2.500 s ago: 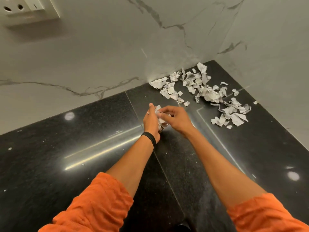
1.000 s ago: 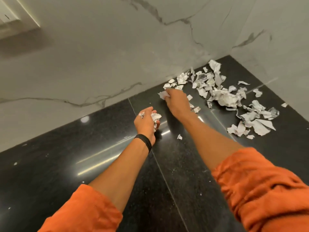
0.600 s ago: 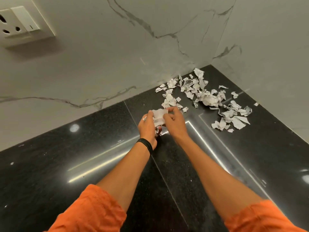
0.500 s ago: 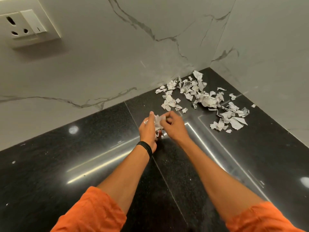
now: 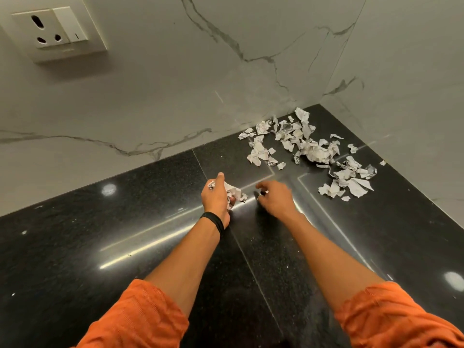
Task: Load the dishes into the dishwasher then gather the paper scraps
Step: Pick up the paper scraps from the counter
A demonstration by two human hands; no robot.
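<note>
Wall (image 5: 150, 96): grey veined marble; socket (image 5: 57, 31) far left.
Bench (image 5: 75, 247): polished black stone, running into the far right corner.
Paper scraps (image 5: 313, 153): loose heap on bench, far right, near wall.
Left hand (image 5: 216, 197): centre; fingers clamped round crumpled wad (image 5: 234, 192) of scraps.
Right hand (image 5: 276, 200): just right of it, not touching; fingers curled, blurred; cannot tell if holding anything.
Wristband (image 5: 213, 219): black, left wrist.
</note>
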